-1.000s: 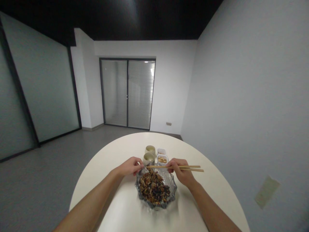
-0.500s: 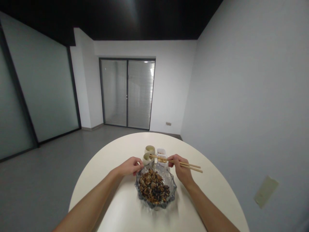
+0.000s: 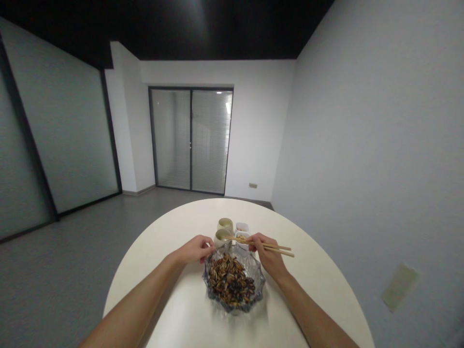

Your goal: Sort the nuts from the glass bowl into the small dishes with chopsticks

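Note:
A scalloped glass bowl [image 3: 259,279] full of striped sunflower seeds stands on a round white table [image 3: 181,309] in front of me. My left hand [image 3: 195,249] pinches the bowl's far left rim, fingers closed on it. My right hand [image 3: 266,253] grips a pair of wooden chopsticks [image 3: 279,248] beyond the bowl's far right rim. The chopstick tips reach left over the nearer of two round cream cups [image 3: 219,237]. Whether the tips carry anything is too small to see.
Behind the bowl stand a second cream cup [image 3: 225,224] and two small white square dishes [image 3: 242,226], one partly hidden by my right hand. A grey wall runs close along the table's right side. Grey floor and a glass sliding door [image 3: 191,140] lie beyond.
My right hand swung the chopsticks from level over the bowl's far rim up and back, so their tips now sit over the nearer cream cup. My left hand stayed on the rim.

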`<state>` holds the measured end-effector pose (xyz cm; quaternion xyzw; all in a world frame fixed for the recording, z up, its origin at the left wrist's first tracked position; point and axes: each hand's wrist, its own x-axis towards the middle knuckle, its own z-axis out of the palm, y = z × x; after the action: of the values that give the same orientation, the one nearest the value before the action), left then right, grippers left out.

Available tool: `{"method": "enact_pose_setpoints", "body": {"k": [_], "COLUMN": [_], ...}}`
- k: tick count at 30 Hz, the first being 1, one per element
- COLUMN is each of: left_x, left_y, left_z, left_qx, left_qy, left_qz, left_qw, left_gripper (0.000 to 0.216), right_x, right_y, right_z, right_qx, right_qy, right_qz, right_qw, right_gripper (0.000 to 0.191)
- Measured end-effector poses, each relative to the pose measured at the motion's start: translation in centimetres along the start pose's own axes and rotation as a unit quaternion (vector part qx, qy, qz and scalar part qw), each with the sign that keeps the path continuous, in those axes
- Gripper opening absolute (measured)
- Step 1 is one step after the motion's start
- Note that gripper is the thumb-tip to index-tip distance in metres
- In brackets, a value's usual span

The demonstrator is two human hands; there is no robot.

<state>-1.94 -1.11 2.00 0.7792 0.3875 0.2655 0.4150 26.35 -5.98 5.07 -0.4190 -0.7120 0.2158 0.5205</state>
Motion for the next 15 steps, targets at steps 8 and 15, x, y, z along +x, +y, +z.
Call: {"method": "enact_pose_setpoints", "body": {"k": [8,15], "left_x": [0.1,0.2], "left_y": [-0.6,-0.9], "left_z": [-0.1,-0.1], "left_qx": [0.000,-0.012], "left_qy": [-0.003,-0.005], "left_qz": [0.007,0.006], "left_qw": [1.000,1.000], "left_gripper": [0.046,0.048], "right_x": [0.2,0.3], "right_y": [-0.7,-0.4], "right_z": [-1.3,-2.5], "right_qx": [0.042,0.089], "right_qy": [0.059,0.062], "right_qz": [-0.019,-0.007], "right_qw": [0.997,0.994], "right_gripper": [0.063,0.071]}}
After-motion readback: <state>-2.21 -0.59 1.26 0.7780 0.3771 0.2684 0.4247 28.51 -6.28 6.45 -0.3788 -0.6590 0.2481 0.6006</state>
